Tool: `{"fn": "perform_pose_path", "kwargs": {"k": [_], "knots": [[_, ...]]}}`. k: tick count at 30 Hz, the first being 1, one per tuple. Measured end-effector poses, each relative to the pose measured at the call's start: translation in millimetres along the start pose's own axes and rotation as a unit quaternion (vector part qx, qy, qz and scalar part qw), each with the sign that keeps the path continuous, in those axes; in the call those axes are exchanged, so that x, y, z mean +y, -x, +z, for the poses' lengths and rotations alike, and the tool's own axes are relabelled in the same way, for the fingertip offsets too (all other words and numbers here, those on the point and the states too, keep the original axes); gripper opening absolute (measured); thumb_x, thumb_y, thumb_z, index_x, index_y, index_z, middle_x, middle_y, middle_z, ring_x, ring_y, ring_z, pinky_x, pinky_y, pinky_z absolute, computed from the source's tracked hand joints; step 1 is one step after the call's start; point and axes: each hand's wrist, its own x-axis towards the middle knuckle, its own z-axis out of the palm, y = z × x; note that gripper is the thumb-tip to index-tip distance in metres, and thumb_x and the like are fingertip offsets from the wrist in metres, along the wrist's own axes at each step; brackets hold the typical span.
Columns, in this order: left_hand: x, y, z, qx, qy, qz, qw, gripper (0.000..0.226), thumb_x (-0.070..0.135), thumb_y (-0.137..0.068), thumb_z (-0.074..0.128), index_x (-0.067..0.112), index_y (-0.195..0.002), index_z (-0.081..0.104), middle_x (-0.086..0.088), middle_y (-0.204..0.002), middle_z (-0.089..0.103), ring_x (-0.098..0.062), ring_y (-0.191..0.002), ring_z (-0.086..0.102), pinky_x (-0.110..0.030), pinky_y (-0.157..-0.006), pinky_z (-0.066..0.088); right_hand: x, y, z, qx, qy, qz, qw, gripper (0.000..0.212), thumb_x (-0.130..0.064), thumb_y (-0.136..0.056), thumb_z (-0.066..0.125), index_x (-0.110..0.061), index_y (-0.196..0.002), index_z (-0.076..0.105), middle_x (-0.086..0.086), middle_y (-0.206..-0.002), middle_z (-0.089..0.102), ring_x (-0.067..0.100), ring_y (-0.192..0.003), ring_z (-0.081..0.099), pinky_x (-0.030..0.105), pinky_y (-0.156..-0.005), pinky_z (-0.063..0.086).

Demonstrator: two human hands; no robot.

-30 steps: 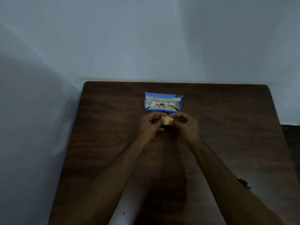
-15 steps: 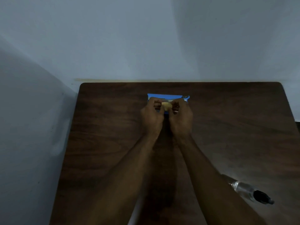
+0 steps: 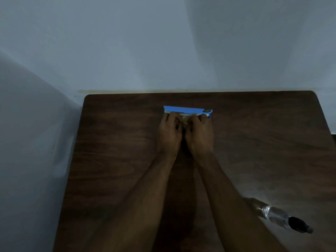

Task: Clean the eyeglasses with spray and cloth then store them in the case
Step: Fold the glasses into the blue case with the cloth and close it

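Left hand moved forward onto open blue rectangular eyeglass case, pinching small folded yellow cloth | right hand alongside, sharing pinch | eyeglasses now hidden beneath hands | clear spray bottle well right-near of case | judged: cloth being tucked in; closing remains.

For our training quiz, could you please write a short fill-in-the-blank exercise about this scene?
1. The open glasses case is coloured ____.
2. The left hand and right hand pinch a small folded yellow ____ between them.
3. The clear spray bottle with a black cap lies on its ____ on the dark wooden table.

Missing words: blue; cloth; side
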Motion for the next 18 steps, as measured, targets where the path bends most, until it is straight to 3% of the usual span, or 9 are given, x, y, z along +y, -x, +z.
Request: {"fn": "perform_pose_path", "kwargs": {"k": [5, 8, 10, 12, 14, 15, 18], "knots": [[-2, 0, -3, -0.006, -0.018, 0.038, 0.999, 0.018, 0.002, -0.089, 0.072, 0.009, -0.106, 0.075, -0.008, -0.112, 0.071, -0.022, -0.099, 0.068, -0.025, -0.082, 0.051, 0, 6, 4, -0.005, 0.008, 0.001, 1.0, 0.017, -0.01, -0.095, 0.067, -0.002, -0.107, 0.074, 0.019, -0.12, 0.063, 0.035, -0.114, 0.059, 0.047, -0.092, 0.056], [-7, 5, -3, -0.001, -0.001, 0.049, 0.999, 0.022, 0.005, -0.093, 0.07, 0.008, -0.114, 0.075, -0.008, -0.118, 0.071, -0.023, -0.104, 0.069, -0.033, -0.088, 0.058, 0, 11, 2, 0.007, -0.01, -0.01, 1.0, 0.018, -0.008, -0.092, 0.068, -0.003, -0.109, 0.073, 0.017, -0.121, 0.062, 0.032, -0.114, 0.059, 0.046, -0.089, 0.058], [-12, 9, -4, 0.009, 0.006, 0.068, 0.998, 0.022, 0.011, -0.096, 0.068, 0.009, -0.118, 0.074, -0.006, -0.121, 0.071, -0.02, -0.11, 0.069, -0.034, -0.094, 0.059, 1, 18, -2, 0.057, -0.055, -0.001, 0.997, 0.021, -0.005, -0.09, 0.068, -0.006, -0.111, 0.071, 0.015, -0.123, 0.06, 0.028, -0.114, 0.059, 0.04, -0.088, 0.058], [-11, 16, -7, 0.044, 0.01, 0.073, 0.996, 0.019, 0.013, -0.098, 0.068, 0.011, -0.116, 0.074, -0.003, -0.117, 0.072, -0.014, -0.108, 0.067, -0.021, -0.095, 0.053, 3, 22, -9, 0.139, -0.113, 0.044, 0.983, 0.021, -0.005, -0.089, 0.066, -0.01, -0.109, 0.069, 0.012, -0.123, 0.059, 0.023, -0.11, 0.06, 0.035, -0.088, 0.055], [-6, 21, -13, 0.106, 0.049, 0.018, 0.993, 0.014, 0.011, -0.096, 0.069, 0.014, -0.11, 0.073, 0.002, -0.108, 0.07, -0.005, -0.097, 0.065, -0.011, -0.086, 0.049, 7, 18, -16, 0.226, -0.181, 0.094, 0.953, 0.019, -0.006, -0.091, 0.063, -0.009, -0.109, 0.066, 0.01, -0.115, 0.061, 0.02, -0.103, 0.06, 0.033, -0.087, 0.052], [-6, 20, -17, 0.141, 0.088, -0.036, 0.986, 0.014, 0.012, -0.096, 0.07, 0.015, -0.109, 0.071, 0.006, -0.104, 0.069, -0.002, -0.091, 0.064, -0.012, -0.083, 0.049, 10, 14, -17, 0.246, -0.215, 0.126, 0.937, 0.019, -0.009, -0.093, 0.062, -0.009, -0.111, 0.065, 0.008, -0.113, 0.061, 0.019, -0.102, 0.06, 0.033, -0.088, 0.051], [-15, -6, -26, 0.177, 0.225, -0.252, 0.925, 0.019, 0.039, -0.095, 0.071, 0.025, -0.108, 0.066, 0.01, -0.099, 0.069, -0.013, -0.085, 0.072, -0.038, -0.074, 0.062, 14, -7, -19, 0.188, -0.265, 0.23, 0.917, 0.028, -0.033, -0.101, 0.059, -0.015, -0.122, 0.064, 0.004, -0.12, 0.064, 0.02, -0.112, 0.062, 0.042, -0.097, 0.053]]}}
